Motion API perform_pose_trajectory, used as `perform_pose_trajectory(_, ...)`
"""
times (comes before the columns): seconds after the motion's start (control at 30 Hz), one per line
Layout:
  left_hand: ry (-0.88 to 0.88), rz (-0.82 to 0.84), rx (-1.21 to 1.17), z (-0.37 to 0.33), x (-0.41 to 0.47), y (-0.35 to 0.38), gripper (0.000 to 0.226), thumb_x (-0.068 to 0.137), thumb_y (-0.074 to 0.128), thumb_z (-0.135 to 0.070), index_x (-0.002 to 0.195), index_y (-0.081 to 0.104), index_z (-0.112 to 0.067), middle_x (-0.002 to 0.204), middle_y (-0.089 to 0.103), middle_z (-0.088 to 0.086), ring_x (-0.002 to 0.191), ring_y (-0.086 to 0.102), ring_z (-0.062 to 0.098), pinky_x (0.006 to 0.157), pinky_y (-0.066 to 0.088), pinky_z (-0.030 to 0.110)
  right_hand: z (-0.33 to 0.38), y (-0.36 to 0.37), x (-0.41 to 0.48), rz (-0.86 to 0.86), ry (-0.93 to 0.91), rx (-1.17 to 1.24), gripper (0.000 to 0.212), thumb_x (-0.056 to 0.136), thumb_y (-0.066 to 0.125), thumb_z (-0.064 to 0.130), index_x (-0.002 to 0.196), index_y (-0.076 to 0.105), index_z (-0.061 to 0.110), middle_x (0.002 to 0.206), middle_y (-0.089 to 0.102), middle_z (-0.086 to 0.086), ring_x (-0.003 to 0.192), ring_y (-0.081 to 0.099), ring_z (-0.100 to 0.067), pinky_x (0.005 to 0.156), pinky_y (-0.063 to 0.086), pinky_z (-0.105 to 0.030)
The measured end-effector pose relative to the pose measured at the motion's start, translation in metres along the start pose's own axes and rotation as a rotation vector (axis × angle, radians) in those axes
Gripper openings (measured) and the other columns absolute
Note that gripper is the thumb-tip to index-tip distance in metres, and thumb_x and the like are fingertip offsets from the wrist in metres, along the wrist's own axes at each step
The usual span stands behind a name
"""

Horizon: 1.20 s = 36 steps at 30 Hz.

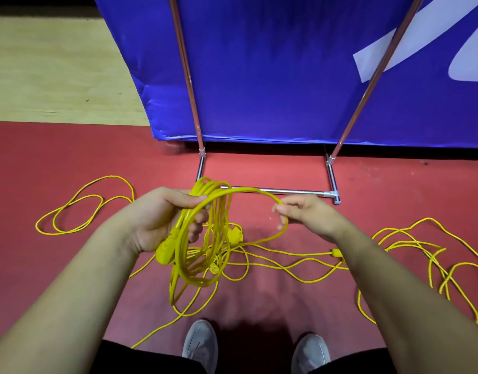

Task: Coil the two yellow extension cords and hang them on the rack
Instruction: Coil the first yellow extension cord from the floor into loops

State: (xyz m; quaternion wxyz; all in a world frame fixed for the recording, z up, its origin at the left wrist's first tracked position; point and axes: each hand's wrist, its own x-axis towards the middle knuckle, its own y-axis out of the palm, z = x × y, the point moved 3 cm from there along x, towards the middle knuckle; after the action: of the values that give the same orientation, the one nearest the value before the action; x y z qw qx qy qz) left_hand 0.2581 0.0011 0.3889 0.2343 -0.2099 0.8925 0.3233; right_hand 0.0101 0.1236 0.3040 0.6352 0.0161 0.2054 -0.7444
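- Two bare hands work above a red floor [70,157]: the left hand [162,220] has its fingers curled round a bundle of yellow extension cord [203,238], several thin loops gathered together and held in the air in front of the person.
- A chunky yellow plug [165,252] hangs at the heel of that hand, against the loops.
- The right hand [305,217] pinches a single strand between thumb and fingertips, at the end of a wide loop that arcs across from the left hand.
- The loose yellow cord [286,252] lies on the floor in tangled curves below the bundle, with more loops well out to the left [112,176] and to the right [402,242]. Which strand belongs to which cord cannot be told.
- The chrome tube rack [286,190] stands just beyond the hands, its base bar on the floor and two uprights rising in front of a blue banner [273,71].
- A pair of grey shoes [200,344] shows at the bottom edge.
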Motion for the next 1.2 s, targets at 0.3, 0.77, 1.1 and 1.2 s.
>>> perform_pose_trajectory(0.3,-0.076,-0.002,0.109,0.013,0.008,0.008,0.036,0.052,0.086,-0.029,0.077,0.073,-0.008,0.073,0.067,0.015,0.05,0.06,0.024,0.053,0.05,0.03,0.104,0.039,-0.011,-0.041,-0.38,-0.242,0.016,0.095,0.059,0.014,0.092,0.073,0.007,0.074,0.068,0.014,0.07,0.059,0.002,0.068,0.043,-0.014)
perform_pose_trajectory(0.77,0.057,0.136,-0.052,0.007,0.009,0.021,0.034,0.059,0.087,-0.026,0.075,0.061,-0.009,0.049,0.042,-0.005,0.037,0.041,0.009,0.042,0.041,0.024,0.081,0.026,-0.004,-0.054,-0.281,-0.239,0.018,0.087,0.069,0.02,0.081,0.057,0.009,0.062,0.058,-0.006,0.056,0.055,-0.015,0.057,0.045,-0.025)
perform_pose_trajectory(1.1,0.154,0.483,-0.41,-0.019,-0.005,0.004,0.026,0.101,0.036,-0.016,0.096,0.055,0.0,0.066,0.059,0.003,0.053,0.056,0.015,0.057,0.041,0.028,-0.068,-0.01,0.014,-0.117,0.153,-0.49,0.033,0.089,0.066,0.02,0.067,0.043,0.011,0.063,0.033,0.0,0.065,0.032,-0.018,0.059,0.025,-0.033)
perform_pose_trajectory(1.2,0.23,0.468,-0.443,-0.027,-0.005,-0.002,0.027,0.102,0.035,-0.02,0.096,0.054,-0.001,0.067,0.058,0.002,0.05,0.047,0.013,0.057,0.037,0.027,-0.094,-0.01,0.008,-0.103,0.314,-0.426,0.038,0.089,0.066,0.017,0.062,0.041,0.015,0.059,0.03,0.002,0.058,0.03,-0.014,0.055,0.026,-0.031)
